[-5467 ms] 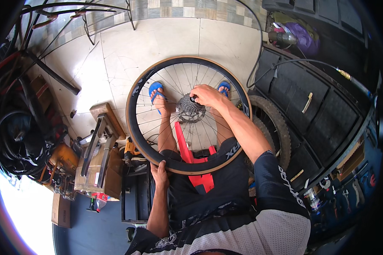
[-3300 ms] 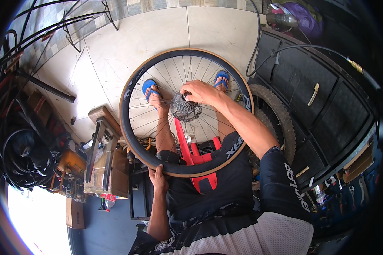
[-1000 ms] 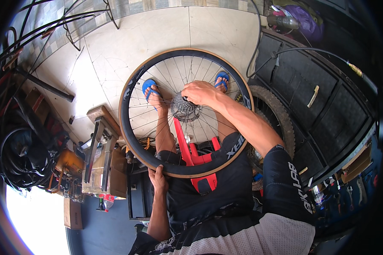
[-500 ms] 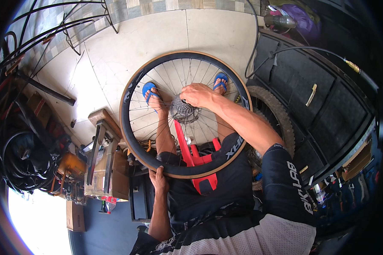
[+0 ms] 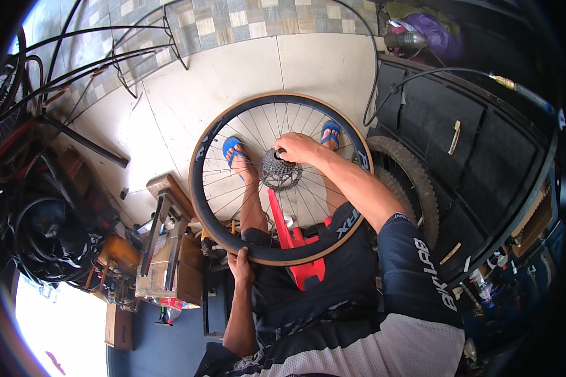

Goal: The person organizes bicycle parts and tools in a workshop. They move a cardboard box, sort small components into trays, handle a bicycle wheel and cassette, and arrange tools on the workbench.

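Note:
A bicycle wheel with a black deep rim and a tan-edged tyre lies across my lap, its cassette facing up. My left hand is closed on the tyre and rim at the near left edge, thumb on top. At the hub, the fingers of my right hand are closed round a small black part at the middle of the cassette. Most of that part is hidden by the fingers. Under the wheel, a red frame-like piece sits between my legs.
A cardboard box with a metal-legged item on it stands at left, beside black coiled tubing. Behind my right arm leans a knobbly tyre. A black panelled cabinet fills the right, with a hose running past it.
The whole view has shifted, so the wheel and surroundings sit lower and mostly further right. Both hands keep their places, left on the tyre, right at the hub; the black part shows more now.

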### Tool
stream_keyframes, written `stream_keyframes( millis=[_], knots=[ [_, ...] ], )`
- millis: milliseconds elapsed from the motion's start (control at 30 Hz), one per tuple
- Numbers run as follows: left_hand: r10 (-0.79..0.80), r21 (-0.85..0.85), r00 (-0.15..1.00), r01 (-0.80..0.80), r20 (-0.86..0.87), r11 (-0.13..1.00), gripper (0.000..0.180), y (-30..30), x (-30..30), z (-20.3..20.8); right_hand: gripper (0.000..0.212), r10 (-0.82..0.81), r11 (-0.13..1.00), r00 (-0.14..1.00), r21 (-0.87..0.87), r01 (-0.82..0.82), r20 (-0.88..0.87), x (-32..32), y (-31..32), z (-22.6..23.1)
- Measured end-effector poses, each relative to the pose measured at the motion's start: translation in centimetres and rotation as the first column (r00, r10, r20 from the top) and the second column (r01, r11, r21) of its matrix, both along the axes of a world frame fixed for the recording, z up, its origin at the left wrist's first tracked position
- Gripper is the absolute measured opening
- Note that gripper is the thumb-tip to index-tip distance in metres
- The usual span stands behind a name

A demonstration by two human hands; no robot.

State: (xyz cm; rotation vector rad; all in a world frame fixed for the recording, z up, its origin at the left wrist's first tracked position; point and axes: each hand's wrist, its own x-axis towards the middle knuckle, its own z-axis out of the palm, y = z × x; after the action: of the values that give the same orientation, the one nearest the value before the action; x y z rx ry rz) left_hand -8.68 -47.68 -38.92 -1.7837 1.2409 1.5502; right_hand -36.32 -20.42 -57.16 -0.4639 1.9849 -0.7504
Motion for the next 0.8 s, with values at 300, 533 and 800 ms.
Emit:
stream_keyframes(
  millis=[300,533,800],
  knots=[
    [-0.096,0.019,0.995,0.097,-0.012,0.995,0.037,-0.6,-1.5,0.9,0.027,-0.793,0.522,0.497,-0.025,0.852,0.353,-1.7,7.6,7.4],
    [-0.170,0.043,0.982,0.173,-0.079,0.984,0.037,-0.8,-5.7,3.2,0.027,-0.623,0.005,0.005,-0.002,1.000,0.782,5.5,11.6,16.8],
    [-0.396,0.067,0.834,0.453,-0.384,0.889,0.032,1.9,-15.4,4.0,0.039,-0.716,0.271,0.260,-0.085,0.959,0.649,10.3,9.1,27.2]
  ],
)
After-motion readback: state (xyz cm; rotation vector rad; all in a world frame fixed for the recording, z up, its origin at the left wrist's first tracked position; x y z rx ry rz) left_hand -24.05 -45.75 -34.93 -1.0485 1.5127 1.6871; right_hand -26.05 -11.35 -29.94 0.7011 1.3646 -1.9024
